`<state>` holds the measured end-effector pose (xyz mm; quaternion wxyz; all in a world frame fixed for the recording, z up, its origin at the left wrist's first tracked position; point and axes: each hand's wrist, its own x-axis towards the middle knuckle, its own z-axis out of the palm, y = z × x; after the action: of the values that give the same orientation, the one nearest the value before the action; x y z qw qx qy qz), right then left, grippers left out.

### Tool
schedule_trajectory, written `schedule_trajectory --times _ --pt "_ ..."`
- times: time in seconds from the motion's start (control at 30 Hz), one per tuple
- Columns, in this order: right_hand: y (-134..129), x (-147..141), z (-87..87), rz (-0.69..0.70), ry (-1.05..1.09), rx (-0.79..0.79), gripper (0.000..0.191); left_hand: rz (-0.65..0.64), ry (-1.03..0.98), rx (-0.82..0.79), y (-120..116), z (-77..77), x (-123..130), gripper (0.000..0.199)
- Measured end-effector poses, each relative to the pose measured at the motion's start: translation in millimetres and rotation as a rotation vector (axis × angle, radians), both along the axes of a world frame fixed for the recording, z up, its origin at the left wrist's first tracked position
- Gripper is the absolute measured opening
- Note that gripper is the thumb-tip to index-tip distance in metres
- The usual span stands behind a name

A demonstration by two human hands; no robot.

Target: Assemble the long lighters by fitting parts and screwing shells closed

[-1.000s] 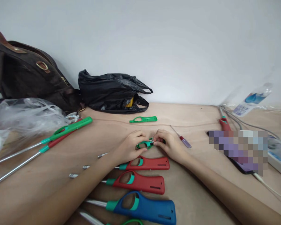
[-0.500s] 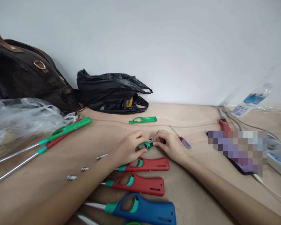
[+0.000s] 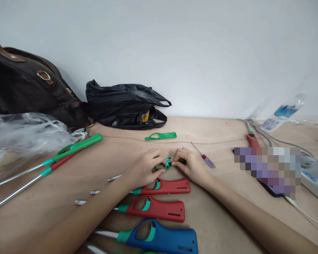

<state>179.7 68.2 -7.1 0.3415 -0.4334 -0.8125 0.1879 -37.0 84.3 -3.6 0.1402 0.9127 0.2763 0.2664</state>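
Observation:
An opened green gas lighter [image 3: 167, 163] lies between my hands, with teal and small wire-like parts showing inside. My left hand [image 3: 145, 167] grips its trigger end from the left, thumb and fingers around it. From the other side, my right hand [image 3: 187, 161] has its fingertips pinched together at the inner parts; my fingers cover most of the handle end. Beyond them lies the loose green half-shell [image 3: 161, 136] of a lighter handle. A screwdriver [image 3: 208, 161] with a purple and red handle rests to the right of my right hand.
Nearer me lie two red lighters [image 3: 169, 208] and a blue lighter [image 3: 172, 240], partly under my left forearm. More long lighters [image 3: 79, 146] lie at left. At the back stand a black plastic bag [image 3: 122, 106] and a dark bag [image 3: 29, 84]. A bottle [image 3: 283, 113] leans at right near a phone and cables.
Both hands stay at the green lighter, with only slight finger movement. The whole view has shifted a little; nothing has been put down or picked up.

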Motion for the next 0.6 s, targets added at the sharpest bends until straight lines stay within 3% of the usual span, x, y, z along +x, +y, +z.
schedule_trajectory --times 0.1,0.3,0.6 --pt "-3.8 4.6 -1.2 0.067 -0.117 0.101 0.012 0.011 0.005 0.009 -0.7 0.5 -0.3 0.012" --pt "-6.9 13.0 -2.2 0.148 -0.357 0.308 0.022 0.014 0.072 0.068 -2.8 0.8 -0.3 0.003" --pt "-4.7 14.2 -5.1 0.148 -0.292 0.273 0.023 -0.009 0.126 0.162 -3.0 0.7 -0.1 0.009"
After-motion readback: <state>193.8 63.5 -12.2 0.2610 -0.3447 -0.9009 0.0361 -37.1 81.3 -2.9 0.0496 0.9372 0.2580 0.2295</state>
